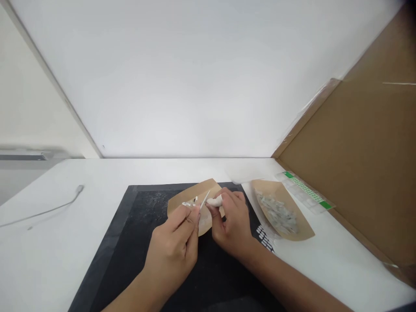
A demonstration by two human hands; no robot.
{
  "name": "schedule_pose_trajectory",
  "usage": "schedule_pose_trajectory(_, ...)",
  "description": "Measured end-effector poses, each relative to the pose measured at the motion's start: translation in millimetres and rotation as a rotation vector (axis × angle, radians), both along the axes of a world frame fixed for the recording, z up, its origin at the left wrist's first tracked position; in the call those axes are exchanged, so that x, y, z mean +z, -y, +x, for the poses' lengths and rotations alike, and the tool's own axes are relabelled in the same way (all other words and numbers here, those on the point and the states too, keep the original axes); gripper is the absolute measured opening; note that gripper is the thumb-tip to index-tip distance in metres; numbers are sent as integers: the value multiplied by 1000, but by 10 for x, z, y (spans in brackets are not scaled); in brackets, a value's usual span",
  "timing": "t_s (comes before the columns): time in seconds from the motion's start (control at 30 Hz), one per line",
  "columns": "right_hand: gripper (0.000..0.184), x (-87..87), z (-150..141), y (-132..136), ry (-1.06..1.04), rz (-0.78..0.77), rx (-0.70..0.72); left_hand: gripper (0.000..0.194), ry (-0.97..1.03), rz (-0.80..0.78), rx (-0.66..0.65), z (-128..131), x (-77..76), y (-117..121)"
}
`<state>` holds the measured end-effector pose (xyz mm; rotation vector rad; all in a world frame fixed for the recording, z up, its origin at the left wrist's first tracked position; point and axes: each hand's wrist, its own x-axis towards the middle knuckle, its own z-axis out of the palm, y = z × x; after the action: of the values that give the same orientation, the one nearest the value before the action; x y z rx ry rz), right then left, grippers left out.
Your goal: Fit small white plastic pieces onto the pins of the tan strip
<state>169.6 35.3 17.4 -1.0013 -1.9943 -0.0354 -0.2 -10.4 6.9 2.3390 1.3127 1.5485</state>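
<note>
My left hand (177, 238) is closed, pinching a thin white strip (204, 199) that points up and away between thumb and forefinger. My right hand (232, 219) is closed close beside it, thumb against fingers. A rounded white piece (215, 201) shows at its fingertips; I cannot tell whether it is a finger cover or something held. Beneath both hands lies a brown paper tray (182, 196), partly hidden by them. Small white bits (191, 203) show just past my left fingertips, over the tray.
A black mat (130, 242) lies under the work on a white table (42, 255). To the right are another brown tray (303, 232) of translucent slivers, white marks (264, 238), and a clear strip with a green grid (307, 191). A cardboard panel (364, 151) bounds the right; a cable (55, 210) lies left.
</note>
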Motion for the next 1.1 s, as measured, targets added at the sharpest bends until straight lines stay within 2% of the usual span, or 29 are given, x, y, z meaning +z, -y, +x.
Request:
schedule_pose_trajectory(0.3,22,-16,-25,-3,0,-5,51,38,-20,-34,13,-20,-12,10)
schedule_pose_trajectory(0.43,21,-26,-23,-33,-4,12,-20,36,36,-59,12,-17,-4,-5)
schedule_pose_trajectory(0.53,23,-30,-15,-41,33,-4,52,34,91,-80,3,-1,33,-21)
schedule_pose_trajectory(0.6,24,-30,9,-58,38,-1,69,33,114,-86,-3,7,58,-29)
schedule_pose_trajectory(0.77,21,22,206,-189,5,-7,5,27,203,-146,33,-22,104,-27)
schedule_pose_trajectory(0.87,21,90,403,-281,-11,-94,-33,26,259,-260,52,-62,135,-29)
schedule_pose_trajectory(0.97,19,141,597,-345,-124,-296,-20,28,321,-352,33,-81,162,-34)
schedule_pose_trajectory(1.1,22,161,741,-380,-270,-448,27,26,335,-334,17,-71,138,-37)
